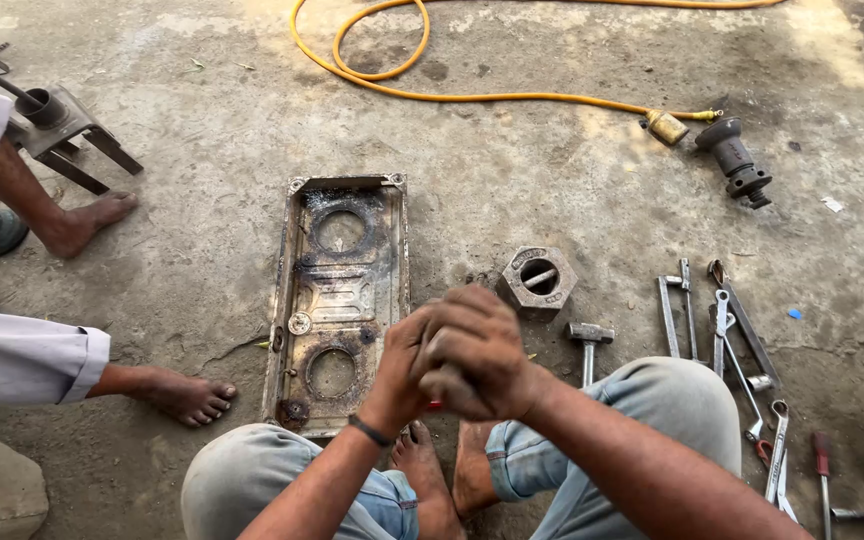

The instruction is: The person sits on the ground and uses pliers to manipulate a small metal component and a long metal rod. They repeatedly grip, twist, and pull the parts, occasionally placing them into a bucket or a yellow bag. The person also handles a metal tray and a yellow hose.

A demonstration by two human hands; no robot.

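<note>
- Stove body (340,300), a dirty rectangular metal shell with two round burner openings, is laid flat on the concrete floor (552,190), its long side running away from the person and its near end just beside the person's left knee.
- Both hands are held together above the near right edge of the stove body; the left hand (407,365) and the right hand (477,350) are clenched against each other.
- A small red spot is seen just under the clasped hands, but what it is, and whether anything is gripped, cannot be told.
- A dark band is worn on the left wrist.
- A hexagonal metal block (538,280) with a round recess is set just beyond the right hand, close to the stove body's right side.
- A small hammer (588,345) is laid beside the block, its handle hidden behind the person's right knee.
- Wrenches and spanners (722,330) are spread on the floor to the right of that knee, with screwdrivers (822,470) nearer the bottom right corner.
- A yellow hose (432,70) is looped across the far part of the floor and ends at a brass fitting (666,127), next to a dark cylindrical part (735,160).
- Bare feet of another person (187,395) are seen at the left, well apart from the stove body, and a metal stand (62,125) is placed at the far left corner.
</note>
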